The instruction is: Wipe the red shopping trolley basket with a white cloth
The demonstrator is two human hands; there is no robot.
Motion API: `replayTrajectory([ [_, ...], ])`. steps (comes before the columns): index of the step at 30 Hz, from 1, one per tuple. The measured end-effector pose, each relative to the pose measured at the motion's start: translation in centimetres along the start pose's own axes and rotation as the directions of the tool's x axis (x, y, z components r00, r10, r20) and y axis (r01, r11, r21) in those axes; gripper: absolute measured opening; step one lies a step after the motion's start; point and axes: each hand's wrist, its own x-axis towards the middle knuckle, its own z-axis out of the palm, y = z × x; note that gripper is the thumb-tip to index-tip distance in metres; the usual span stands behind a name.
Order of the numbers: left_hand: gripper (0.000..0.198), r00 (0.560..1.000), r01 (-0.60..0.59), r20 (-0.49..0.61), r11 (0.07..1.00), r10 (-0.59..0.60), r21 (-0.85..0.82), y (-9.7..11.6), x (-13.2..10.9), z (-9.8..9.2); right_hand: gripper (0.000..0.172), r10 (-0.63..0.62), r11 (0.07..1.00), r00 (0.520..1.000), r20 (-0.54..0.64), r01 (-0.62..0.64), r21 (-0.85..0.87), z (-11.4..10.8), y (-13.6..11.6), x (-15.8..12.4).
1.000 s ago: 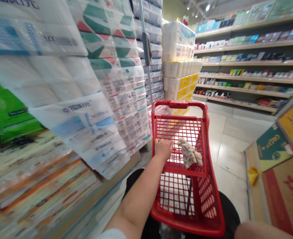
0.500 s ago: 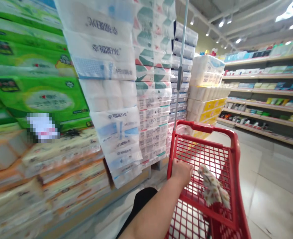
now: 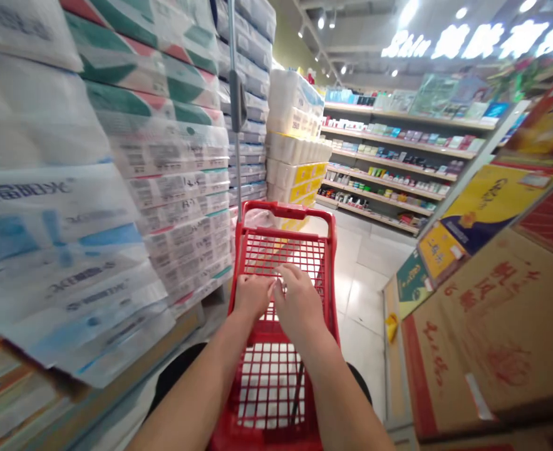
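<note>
A red plastic shopping cart (image 3: 331, 250) with a mesh basket stands right in front of me in the head view. Over the left part of the mesh is my left hand (image 3: 253, 295), its fingers curled closed; what they grip, if anything, is hidden. My right hand (image 3: 299, 299) is beside it, above the middle of the basket, with fingers partly bent and apart and nothing visible in them. Its fingertips come close to the left hand; I cannot tell whether they touch. A metal pole (image 3: 238, 156) rises at the cart's far left corner.
Stacked tissue packs (image 3: 182, 188) line the left side, with white paper rolls (image 3: 295, 147) farther on. Cardboard boxes (image 3: 483, 332) crowd the right. Shelves of small goods (image 3: 389, 156) stand at the back, beyond the tiled floor (image 3: 361, 275).
My view has swung right and the cart appears more central. My right hand has come into view beside the left. The patterned cloth seen in the basket earlier is out of sight.
</note>
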Motion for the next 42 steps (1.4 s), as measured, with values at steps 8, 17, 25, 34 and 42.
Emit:
replayTrajectory([
  [8,0.032,0.996,-0.072,-0.040,0.987,0.079,0.144,-0.3,0.8,-0.1,0.040,0.133,0.991,0.978,0.162,-0.133,-0.010,4.8,8.6,-0.8],
  [17,0.031,0.996,-0.067,-0.048,0.987,0.075,0.143,-0.6,1.8,0.6,0.047,0.162,0.987,0.976,0.146,-0.163,-0.006,6.0,8.5,-0.4],
  [25,0.035,0.994,-0.059,-0.080,0.984,0.073,0.170,-0.5,1.7,0.8,0.036,0.122,0.986,0.989,0.086,-0.130,0.103,6.0,9.2,-0.7],
  [34,0.035,0.996,-0.048,-0.067,0.990,0.057,0.134,-0.3,1.4,0.6,0.038,0.173,0.978,0.982,0.079,-0.181,0.100,5.8,9.2,-1.0],
  [42,0.033,0.999,-0.023,-0.039,0.989,0.029,0.147,-0.2,1.4,0.4,0.040,0.220,0.975,0.975,0.025,-0.220,0.023,5.8,8.7,-1.1],
])
